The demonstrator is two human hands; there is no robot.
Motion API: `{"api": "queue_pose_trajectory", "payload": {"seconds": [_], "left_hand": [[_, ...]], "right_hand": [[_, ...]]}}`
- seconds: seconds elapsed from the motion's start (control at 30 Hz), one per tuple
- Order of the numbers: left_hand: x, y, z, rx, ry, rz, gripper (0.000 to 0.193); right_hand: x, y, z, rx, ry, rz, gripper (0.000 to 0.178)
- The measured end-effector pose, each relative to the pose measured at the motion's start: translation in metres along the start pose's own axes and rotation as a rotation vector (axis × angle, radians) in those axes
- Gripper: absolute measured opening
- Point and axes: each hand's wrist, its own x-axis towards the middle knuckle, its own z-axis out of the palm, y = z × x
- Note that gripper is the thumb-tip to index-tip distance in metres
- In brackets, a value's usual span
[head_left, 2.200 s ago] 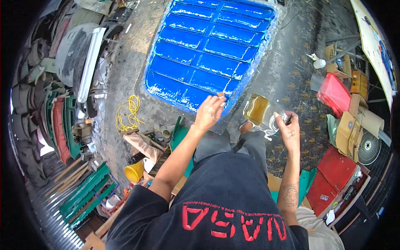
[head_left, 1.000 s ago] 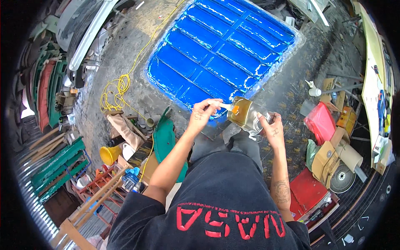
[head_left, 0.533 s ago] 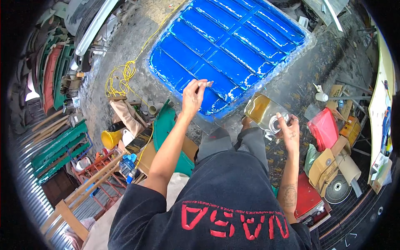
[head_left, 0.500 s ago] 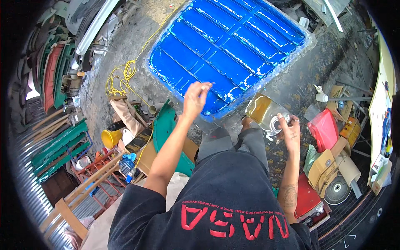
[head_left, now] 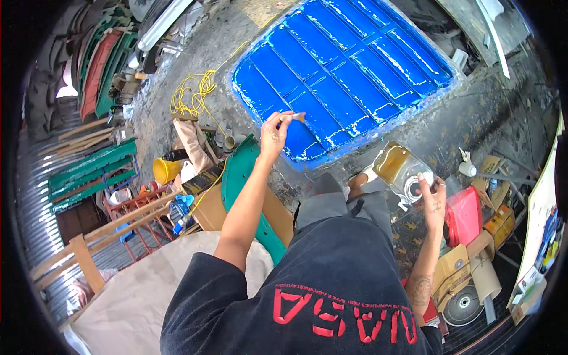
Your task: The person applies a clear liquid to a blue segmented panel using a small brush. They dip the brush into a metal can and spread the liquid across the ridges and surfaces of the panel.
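Note:
My left hand (head_left: pixel 273 137) is closed on a small paintbrush (head_left: pixel 300 117), its tan bristles pointing right over the near left part of a large blue ribbed panel (head_left: pixel 323 90). Whether the bristles touch the panel I cannot tell. The panel is glossy, with raised ribs dividing it into long sections and wet-looking highlights. My right hand (head_left: pixel 433 200) grips a clear plastic jug (head_left: pixel 421 164) by its round-mouthed end. The jug is tilted, and amber liquid (head_left: pixel 391 163) pools at its far end, near the panel's closest edge.
A coiled yellow cord (head_left: pixel 195 94) lies on the floor left of the panel. A curved green panel (head_left: pixel 238 177) rests by my left arm. At right are a white bottle (head_left: pixel 467 168), a red plastic bag (head_left: pixel 463 216), cardboard (head_left: pixel 452 266) and a round disc (head_left: pixel 467 303).
The whole view has shifted, with the surroundings sliding right. My left hand has turned so that the brush shows more clearly over the blue panel. My right hand keeps holding the jug.

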Motion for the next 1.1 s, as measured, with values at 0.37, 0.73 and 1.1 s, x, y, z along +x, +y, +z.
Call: {"api": "queue_pose_trajectory", "payload": {"seconds": [0.37,0.73,1.1], "left_hand": [[-0.039,0.020,0.019,-0.111,-0.209,0.083,0.017],[-0.015,-0.005,0.030,0.266,-0.230,0.404,0.014],[0.057,-0.029,0.024,-0.109,-0.227,-0.024,0.014]], "right_hand": [[0.027,-0.025,-0.014,-0.076,-0.134,-0.012,0.063],[0.015,-0.051,0.007,-0.038,-0.106,-0.003,0.074],[0.015,-0.087,0.022,-0.067,-0.102,0.022,0.076]]}}
